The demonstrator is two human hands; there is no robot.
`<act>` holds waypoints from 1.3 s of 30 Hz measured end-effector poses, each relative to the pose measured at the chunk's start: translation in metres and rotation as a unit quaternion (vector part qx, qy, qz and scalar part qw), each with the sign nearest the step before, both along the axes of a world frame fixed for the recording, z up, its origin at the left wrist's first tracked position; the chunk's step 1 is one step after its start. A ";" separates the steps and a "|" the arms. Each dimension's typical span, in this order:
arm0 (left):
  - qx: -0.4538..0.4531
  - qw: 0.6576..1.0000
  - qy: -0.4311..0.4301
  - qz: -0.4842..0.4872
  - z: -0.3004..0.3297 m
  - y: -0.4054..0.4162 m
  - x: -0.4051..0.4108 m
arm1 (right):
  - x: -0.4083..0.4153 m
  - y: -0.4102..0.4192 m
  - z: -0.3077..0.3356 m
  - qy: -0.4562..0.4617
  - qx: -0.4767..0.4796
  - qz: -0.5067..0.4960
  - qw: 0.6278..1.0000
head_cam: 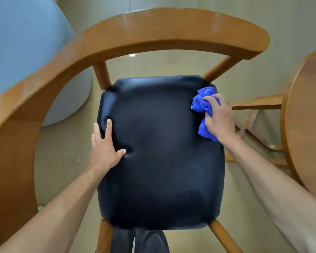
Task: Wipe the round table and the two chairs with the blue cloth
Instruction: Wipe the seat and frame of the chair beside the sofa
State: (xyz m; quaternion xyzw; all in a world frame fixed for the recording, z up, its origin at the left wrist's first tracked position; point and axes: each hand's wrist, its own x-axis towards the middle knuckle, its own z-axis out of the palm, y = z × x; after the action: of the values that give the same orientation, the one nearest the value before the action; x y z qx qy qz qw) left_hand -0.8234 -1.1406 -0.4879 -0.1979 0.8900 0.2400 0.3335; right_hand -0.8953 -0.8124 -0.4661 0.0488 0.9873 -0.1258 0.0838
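1. The right hand (pixel 219 118) grips the bunched blue cloth (pixel 203 105), fingers curled around it, at the black seat's (pixel 161 152) far right edge.
2. The left hand (pixel 104 143) lies flat and empty, fingers spread, pressing the seat's left edge.
3. The chair's curved wooden backrest (pixel 153 31) arcs around the seat's far and left sides.
4. The round table (pixel 306 115) stands just right of the chair; bare floor (pixel 66 143) shows between seat and backrest.

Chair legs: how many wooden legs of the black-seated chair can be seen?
4: two far legs under the curved backrest, two near legs below the black seat. The seat hides most of each leg.
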 end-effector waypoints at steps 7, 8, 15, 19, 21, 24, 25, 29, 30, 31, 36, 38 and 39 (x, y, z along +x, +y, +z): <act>-0.014 1.000 -0.024 -0.003 0.010 0.005 -0.004 | 0.219 -0.110 0.008 -0.115 -0.053 0.424 0.897; -0.016 0.999 -0.030 -0.003 0.010 0.005 -0.005 | 0.232 -0.116 0.005 -0.118 -0.059 0.468 0.874; -0.041 0.998 -0.043 -0.026 0.019 0.016 0.009 | 0.155 -0.104 0.011 -0.050 -0.044 0.389 0.919; -0.021 0.997 -0.060 -0.036 0.035 0.025 0.019 | 0.087 -0.093 0.019 -0.081 -0.073 0.057 0.992; 0.023 0.998 -0.052 -0.032 0.051 0.034 0.022 | 0.078 -0.088 0.029 -0.122 -0.193 -0.023 0.973; 0.162 0.986 -0.031 -0.025 0.091 0.054 0.023 | 0.089 -0.092 0.070 -0.095 -0.348 -0.098 0.928; 0.214 0.976 -0.034 -0.013 0.109 0.060 0.025 | 0.096 -0.094 0.085 -0.082 -0.394 -0.122 0.907; 0.317 0.948 0.013 -0.020 0.177 0.069 0.037 | 0.126 -0.098 0.151 -0.052 -0.555 -0.221 0.800; 0.315 0.947 0.032 -0.049 0.192 0.068 0.040 | 0.133 -0.098 0.167 -0.038 -0.582 -0.230 0.779; 0.305 0.947 0.052 -0.083 0.207 0.066 0.041 | 0.138 -0.097 0.182 -0.024 -0.611 -0.239 0.754; 0.318 0.939 0.083 -0.103 0.275 0.051 0.049 | 0.159 -0.100 0.252 0.028 -0.724 -0.271 0.634; 0.342 0.935 0.081 -0.052 0.293 0.046 0.051 | 0.166 -0.103 0.274 0.043 -0.754 -0.275 0.595; 0.358 0.929 0.085 -0.027 0.303 0.044 0.052 | 0.169 -0.103 0.286 0.048 -0.761 -0.274 0.586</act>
State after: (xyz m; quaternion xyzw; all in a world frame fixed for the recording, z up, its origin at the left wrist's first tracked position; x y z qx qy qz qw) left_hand -0.7718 -1.0965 -0.1846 -0.0195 0.7749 0.5497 0.3114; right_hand -0.7258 -0.9158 -0.1802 0.2287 0.4733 -0.8507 0.0044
